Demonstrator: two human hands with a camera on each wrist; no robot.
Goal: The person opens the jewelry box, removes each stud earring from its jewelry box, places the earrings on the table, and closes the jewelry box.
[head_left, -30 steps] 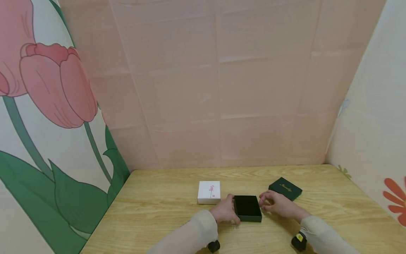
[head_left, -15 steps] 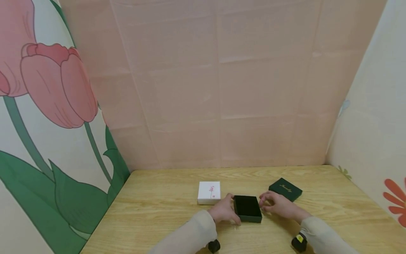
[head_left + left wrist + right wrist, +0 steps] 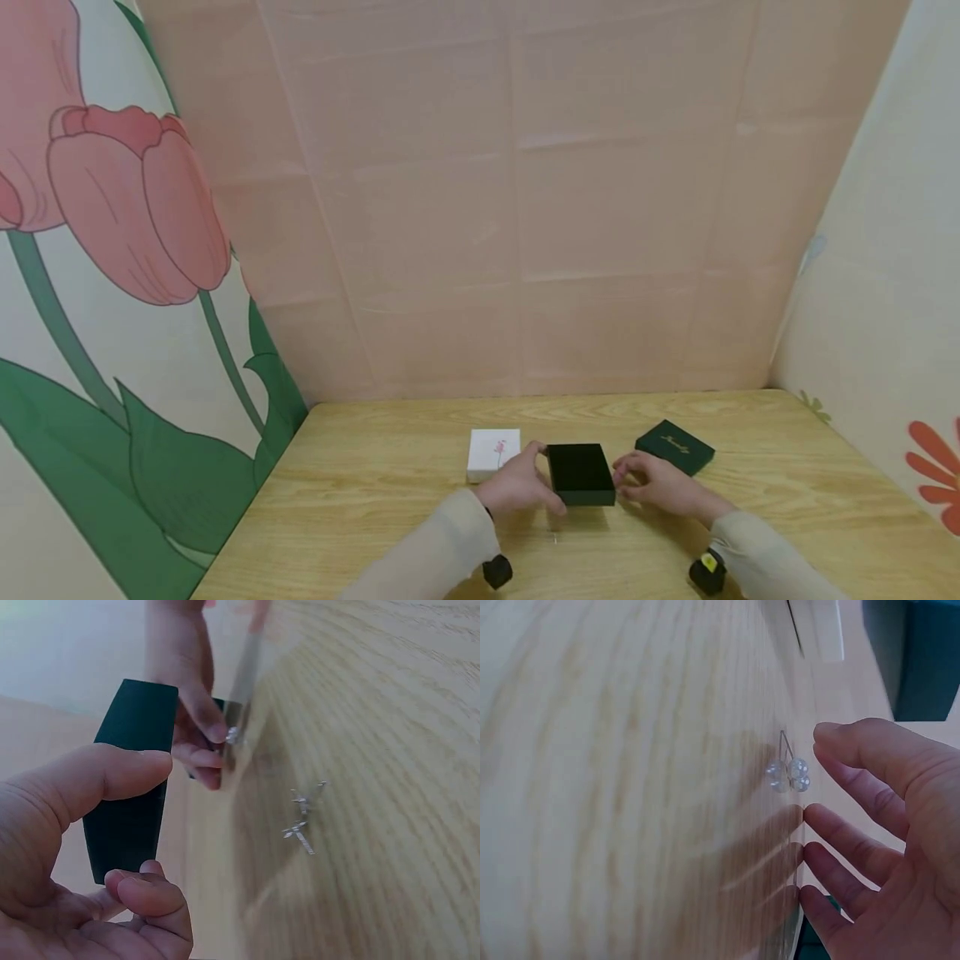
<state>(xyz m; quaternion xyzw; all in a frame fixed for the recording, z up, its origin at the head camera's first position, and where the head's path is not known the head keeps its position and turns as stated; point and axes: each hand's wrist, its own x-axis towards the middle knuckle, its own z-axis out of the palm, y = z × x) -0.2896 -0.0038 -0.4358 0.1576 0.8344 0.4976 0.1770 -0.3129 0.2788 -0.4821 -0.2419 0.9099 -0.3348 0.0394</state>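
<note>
My left hand point(image 3: 517, 486) grips the left side of a dark green box base point(image 3: 590, 497) with a black inside, lifting it off the table. In the left wrist view, its thumb point(image 3: 112, 772) presses along the green wall. My right hand point(image 3: 663, 483) rests at the table just right of the box, holding nothing. Its fingertips come close to a small bent-wire piece with clear beads point(image 3: 787, 774), perhaps jewellery, lying on the wood. Two more small silvery pieces point(image 3: 301, 819) lie on the table in the left wrist view.
A dark green lid point(image 3: 675, 447) with gold lettering lies behind my right hand. A white box point(image 3: 483, 458) with a pink flower print sits behind my left hand. The wood-grain table point(image 3: 382, 467) meets a pink cloth backdrop point(image 3: 510, 250) at the back.
My left hand has raised the green box base from the table and shifted it slightly left and away from me. The right hand stays where it was.
</note>
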